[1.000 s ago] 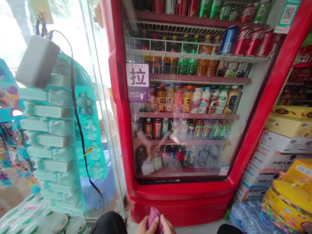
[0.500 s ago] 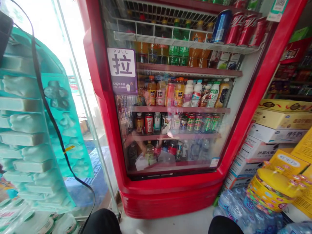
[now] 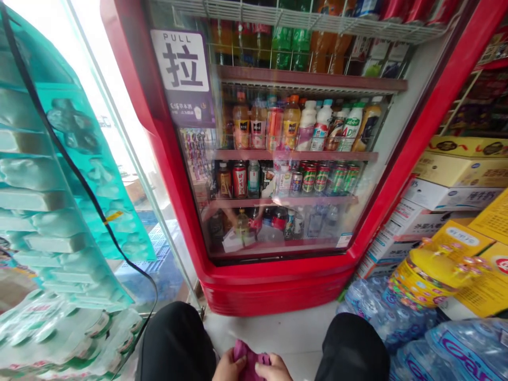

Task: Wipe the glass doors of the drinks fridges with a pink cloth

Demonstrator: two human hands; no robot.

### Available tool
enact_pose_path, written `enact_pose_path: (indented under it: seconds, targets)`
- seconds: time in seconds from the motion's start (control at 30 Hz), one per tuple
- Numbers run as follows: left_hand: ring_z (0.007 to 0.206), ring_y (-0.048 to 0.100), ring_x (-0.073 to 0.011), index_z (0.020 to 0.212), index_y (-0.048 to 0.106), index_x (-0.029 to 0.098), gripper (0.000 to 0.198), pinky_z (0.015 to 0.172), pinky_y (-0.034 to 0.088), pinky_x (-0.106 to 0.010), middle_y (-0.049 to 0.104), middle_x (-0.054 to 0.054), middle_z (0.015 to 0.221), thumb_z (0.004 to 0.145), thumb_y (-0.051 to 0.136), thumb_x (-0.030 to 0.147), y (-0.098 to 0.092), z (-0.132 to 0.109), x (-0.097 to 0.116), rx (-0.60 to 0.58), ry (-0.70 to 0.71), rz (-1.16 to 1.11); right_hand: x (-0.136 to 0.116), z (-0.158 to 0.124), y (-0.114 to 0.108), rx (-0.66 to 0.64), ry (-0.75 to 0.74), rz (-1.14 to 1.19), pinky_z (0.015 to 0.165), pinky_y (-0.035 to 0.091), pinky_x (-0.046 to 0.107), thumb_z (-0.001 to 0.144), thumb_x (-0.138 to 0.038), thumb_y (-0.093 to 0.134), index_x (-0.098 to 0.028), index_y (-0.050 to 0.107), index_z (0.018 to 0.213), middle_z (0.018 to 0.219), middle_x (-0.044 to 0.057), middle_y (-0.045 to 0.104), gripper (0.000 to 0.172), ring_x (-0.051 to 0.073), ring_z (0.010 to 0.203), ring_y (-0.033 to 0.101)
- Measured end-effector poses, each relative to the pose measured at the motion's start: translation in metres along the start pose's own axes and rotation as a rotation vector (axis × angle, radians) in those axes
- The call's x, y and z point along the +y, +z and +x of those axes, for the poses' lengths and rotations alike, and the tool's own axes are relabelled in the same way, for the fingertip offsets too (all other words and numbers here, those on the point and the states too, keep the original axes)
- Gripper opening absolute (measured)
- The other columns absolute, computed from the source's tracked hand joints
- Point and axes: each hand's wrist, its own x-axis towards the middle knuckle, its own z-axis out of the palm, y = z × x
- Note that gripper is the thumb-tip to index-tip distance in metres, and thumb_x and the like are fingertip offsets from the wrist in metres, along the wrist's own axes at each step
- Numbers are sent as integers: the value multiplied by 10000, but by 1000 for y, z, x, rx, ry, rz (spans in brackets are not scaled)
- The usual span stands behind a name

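Note:
Low in the view, between two black-clad knees, my left hand [image 3: 230, 366] and my right hand [image 3: 274, 368] hold a crumpled purple-magenta cloth-like item [image 3: 249, 361]. The thumb of each hand presses on it from its own side, and the item bunches up between them. Both hands are cut off by the bottom edge. Beyond them stands a red drinks fridge [image 3: 273, 275] with its glass door closed, with rows of bottles and cans on its shelves. A purple and white pull sign [image 3: 183, 74] is on the door's left.
Teal hanging packs [image 3: 107, 196] and a black cable [image 3: 87, 193] are at the left, above wrapped bottles [image 3: 59, 338]. Stacked cartons [image 3: 448, 209], a yellow tub [image 3: 424, 275] and packed water bottles [image 3: 468, 349] stand at the right.
The view has tilted down, so the fridge sits higher in the picture and the knees show more. Both hands and the purple item have come into view at the bottom.

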Motion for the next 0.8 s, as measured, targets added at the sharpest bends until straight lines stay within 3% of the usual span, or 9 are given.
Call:
enact_pose_path:
  seconds: [0.1,0.3,0.5,0.8]
  targets:
    - [969,768,-183,1033,741,146,117,982,623,-410,793,-10,989,978,774,243,0,-1,-1,-13,49,21,-2,2,2,3,-14,4,796,554,334,630,-298,906,-212,716,722,652,-7,708,228,244,772,750]
    - [1006,754,-188,1116,731,148,216,954,643,-417,773,-42,1090,1011,747,337,0,-7,3,-44,50,65,-5,-7,4,5,-17,5,697,504,293,582,-281,844,-214,637,680,614,-34,643,237,202,698,686]
    - [887,735,-164,1037,721,146,282,847,640,-365,753,-19,985,1012,742,427,6,-17,9,-43,28,98,-10,-14,7,-13,43,41,548,406,252,546,-238,759,-236,582,678,567,-56,587,220,163,564,591]
    - [700,639,-123,934,687,158,458,696,577,-299,660,23,804,1046,631,599,8,-35,29,19,62,131,-28,-25,-2,-29,116,214,618,513,276,638,-418,783,-244,635,890,737,6,731,340,209,702,719]
